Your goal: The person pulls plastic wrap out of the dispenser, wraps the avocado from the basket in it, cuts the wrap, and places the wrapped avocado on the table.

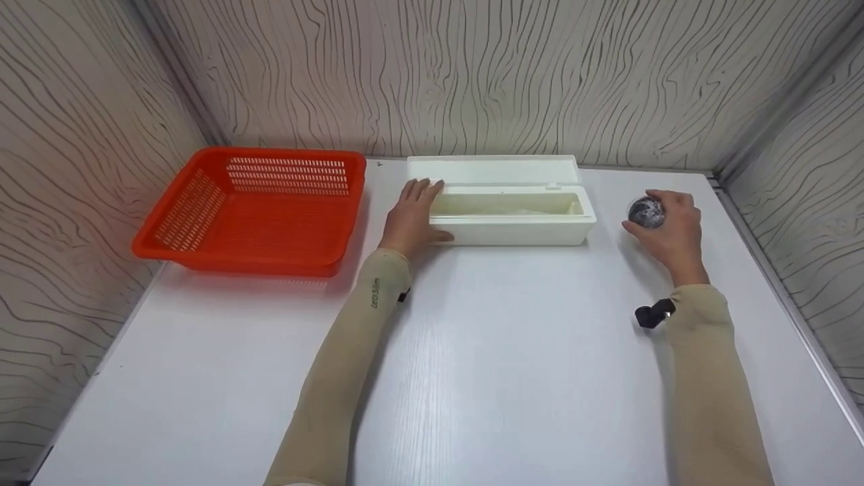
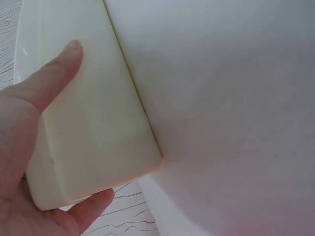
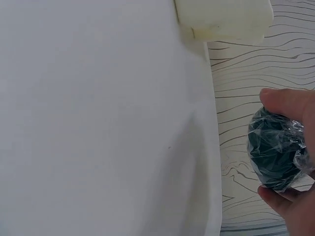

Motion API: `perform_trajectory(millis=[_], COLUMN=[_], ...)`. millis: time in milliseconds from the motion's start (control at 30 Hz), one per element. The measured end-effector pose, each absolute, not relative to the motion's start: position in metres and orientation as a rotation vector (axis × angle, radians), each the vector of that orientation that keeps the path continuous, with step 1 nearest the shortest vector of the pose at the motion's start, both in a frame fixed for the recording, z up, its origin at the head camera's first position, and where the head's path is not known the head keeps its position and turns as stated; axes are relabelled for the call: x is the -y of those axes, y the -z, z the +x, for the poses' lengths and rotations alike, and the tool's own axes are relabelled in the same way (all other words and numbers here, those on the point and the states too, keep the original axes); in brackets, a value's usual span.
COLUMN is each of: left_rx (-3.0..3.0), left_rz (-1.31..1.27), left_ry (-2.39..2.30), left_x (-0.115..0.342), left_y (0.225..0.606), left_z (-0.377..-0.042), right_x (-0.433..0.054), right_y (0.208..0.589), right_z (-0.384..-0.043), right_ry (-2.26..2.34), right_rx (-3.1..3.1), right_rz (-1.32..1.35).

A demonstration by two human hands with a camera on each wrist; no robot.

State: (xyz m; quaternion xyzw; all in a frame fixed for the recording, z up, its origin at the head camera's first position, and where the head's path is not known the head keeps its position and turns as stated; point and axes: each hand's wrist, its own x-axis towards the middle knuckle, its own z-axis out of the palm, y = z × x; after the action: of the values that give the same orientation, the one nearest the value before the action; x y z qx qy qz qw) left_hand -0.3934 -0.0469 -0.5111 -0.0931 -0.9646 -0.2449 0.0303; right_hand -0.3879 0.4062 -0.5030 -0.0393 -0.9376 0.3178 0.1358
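Observation:
An oblong white box [image 1: 513, 231] stands at the back of the table, its hinged lid [image 1: 493, 170] swung back. The left hand [image 1: 409, 219] grips the box's left end: in the left wrist view, the thumb [image 2: 61, 69] lies along one long wall and other fingers reach around the end. Off to the right of the box, the right hand [image 1: 671, 233] holds a dark round object in clear plastic wrap [image 1: 646, 212] between thumb and fingers. That object looks dark green in the right wrist view, and what lies inside the wrap cannot be told.
To the left stands a red plastic basket [image 1: 256, 266] with slotted walls. Pale wood-patterned panels [image 1: 472, 81] close off the back and both sides of the white table [image 1: 486, 378]. The box's raised lid is close to the back panel.

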Motion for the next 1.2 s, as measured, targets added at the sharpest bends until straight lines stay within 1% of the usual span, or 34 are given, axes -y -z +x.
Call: perform_trajectory(millis=[667,1200], left_rx=[2.978,2.966], left_rz=[-0.291,-0.294], left_ry=[0.746,0.760], left_x=[0.047,0.049], left_y=[0.512,0.512], left_z=[-0.396,-0.393], right_x=[-0.420,-0.416], right_y=[0.531,0.531], right_z=[-0.390,-0.385], right_ry=[-0.930,-0.961], right_rx=[2.844,2.837], right_rz=[-0.172,-0.176])
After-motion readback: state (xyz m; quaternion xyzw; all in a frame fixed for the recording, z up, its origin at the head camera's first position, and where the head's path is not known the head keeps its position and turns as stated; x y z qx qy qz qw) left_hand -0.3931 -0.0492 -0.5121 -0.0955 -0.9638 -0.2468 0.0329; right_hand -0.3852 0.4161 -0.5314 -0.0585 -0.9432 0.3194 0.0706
